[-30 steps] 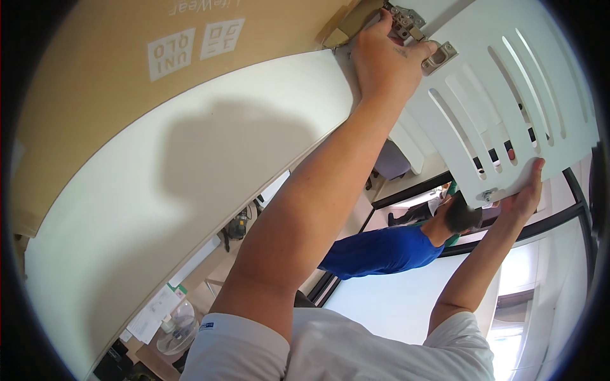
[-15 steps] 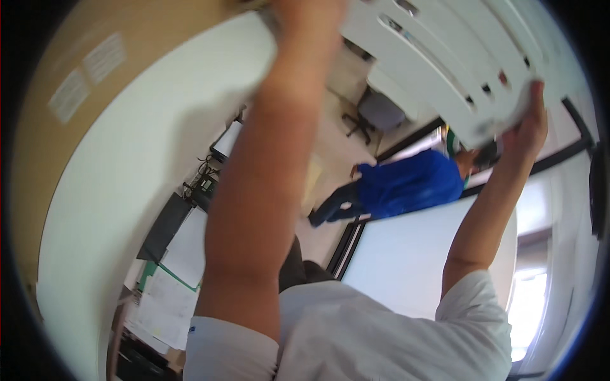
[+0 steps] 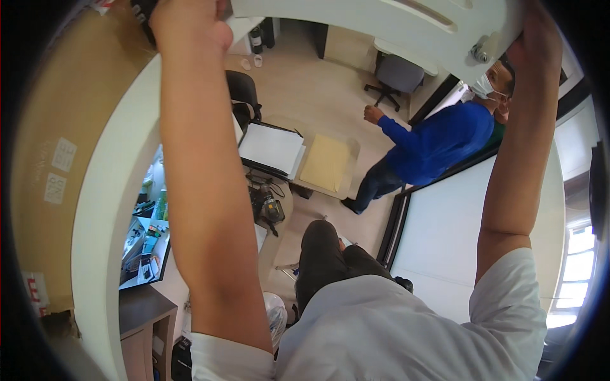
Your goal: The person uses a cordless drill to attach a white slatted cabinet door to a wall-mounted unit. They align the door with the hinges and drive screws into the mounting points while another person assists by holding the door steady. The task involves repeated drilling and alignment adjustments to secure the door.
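Both arms reach up. The left hand (image 3: 190,25) and the right hand (image 3: 540,38) grip the white slatted plastic panel (image 3: 381,22) overhead — it seems the positioning step; the next move needs steady, level support.

Person in blue top (image 3: 438,143) near grey office chair (image 3: 397,75) – tan folder (image 3: 325,162) beside white papers (image 3: 272,147)
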Demonstrator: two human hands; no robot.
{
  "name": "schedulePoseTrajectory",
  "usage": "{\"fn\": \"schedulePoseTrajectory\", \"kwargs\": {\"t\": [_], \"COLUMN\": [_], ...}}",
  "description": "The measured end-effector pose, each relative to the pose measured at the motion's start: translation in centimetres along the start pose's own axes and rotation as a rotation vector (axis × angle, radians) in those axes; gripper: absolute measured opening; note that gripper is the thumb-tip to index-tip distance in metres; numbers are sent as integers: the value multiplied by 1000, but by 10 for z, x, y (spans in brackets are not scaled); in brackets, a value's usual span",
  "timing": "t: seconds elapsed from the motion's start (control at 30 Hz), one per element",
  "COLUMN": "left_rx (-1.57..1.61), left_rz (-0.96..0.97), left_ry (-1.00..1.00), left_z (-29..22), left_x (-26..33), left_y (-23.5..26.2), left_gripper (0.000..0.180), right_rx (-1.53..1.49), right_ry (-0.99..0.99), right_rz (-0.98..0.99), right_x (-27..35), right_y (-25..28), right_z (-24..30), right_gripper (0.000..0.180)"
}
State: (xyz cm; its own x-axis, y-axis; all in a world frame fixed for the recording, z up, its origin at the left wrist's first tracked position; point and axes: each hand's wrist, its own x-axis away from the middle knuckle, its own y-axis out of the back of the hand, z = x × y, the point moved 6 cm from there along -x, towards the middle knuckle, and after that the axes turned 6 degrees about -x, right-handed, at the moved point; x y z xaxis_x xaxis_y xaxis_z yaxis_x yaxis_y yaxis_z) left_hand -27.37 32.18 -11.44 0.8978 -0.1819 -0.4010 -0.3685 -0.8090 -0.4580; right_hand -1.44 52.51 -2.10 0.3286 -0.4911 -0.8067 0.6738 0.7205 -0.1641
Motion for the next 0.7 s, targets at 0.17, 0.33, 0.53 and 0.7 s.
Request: {"fn": "schedulePoseTrajectory", "kwargs": {"t": [0.17, 0.33, 0.53, 0.7], "left_rx": [61, 126, -7, -55], "left_rz": [-51, -75, -162, -181], "left_ry": [-35, -133, -157, -246], "left_z": [-17, -14, -24, -28], "left_x": [27, 1, 10, 14], "left_y": [-29, -28, -42, -38], "left_gripper": [79, 80, 82, 77], "right_rx": [-43, 35, 24, -26], "right_ry": [-184, -249, -269, -319], "right_rz": [-31, -56, -12, 55], "right_x": [-32, -60, -77, -76], "right_y": [43, 74, 95, 97], "right_z": [-22, -28, -23, -23], "right_gripper": [48, 55, 54, 54]}}
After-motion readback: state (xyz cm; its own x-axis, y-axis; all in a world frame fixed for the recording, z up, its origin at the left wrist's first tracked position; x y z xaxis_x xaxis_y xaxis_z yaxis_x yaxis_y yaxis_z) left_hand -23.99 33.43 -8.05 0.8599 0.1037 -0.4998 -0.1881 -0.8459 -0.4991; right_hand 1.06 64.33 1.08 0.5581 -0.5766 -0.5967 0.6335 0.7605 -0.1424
